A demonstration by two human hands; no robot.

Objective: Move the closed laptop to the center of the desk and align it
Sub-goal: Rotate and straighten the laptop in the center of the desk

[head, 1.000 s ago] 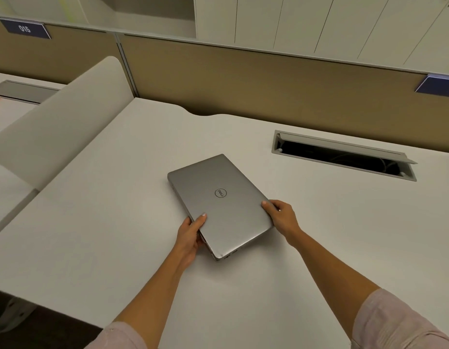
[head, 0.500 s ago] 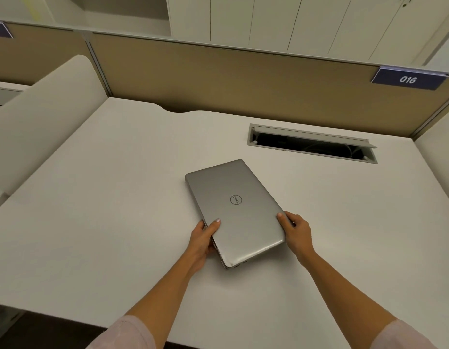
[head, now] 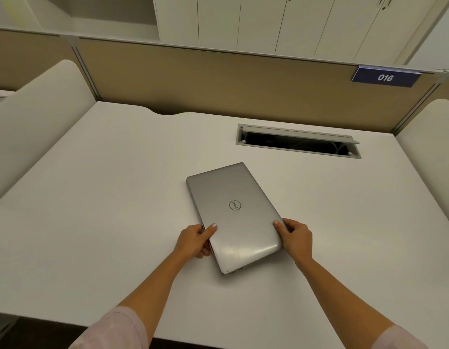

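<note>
A closed silver laptop (head: pixel 233 212) with a round logo on its lid lies flat on the white desk (head: pixel 105 197), near the middle, turned at an angle with its long sides running away from me. My left hand (head: pixel 195 241) grips its left long edge near the front, thumb on the lid. My right hand (head: pixel 295 238) holds the right long edge opposite, thumb also on the lid.
An open grey cable hatch (head: pixel 297 142) is set into the desk behind the laptop to the right. A tan partition (head: pixel 218 89) with a "016" label (head: pixel 386 77) runs along the back. White rounded side dividers (head: pixel 34 127) stand at both desk ends.
The laptop has slid to the right across the desk with both hands on it, staying at about the same angle. My view has swung right too.
</note>
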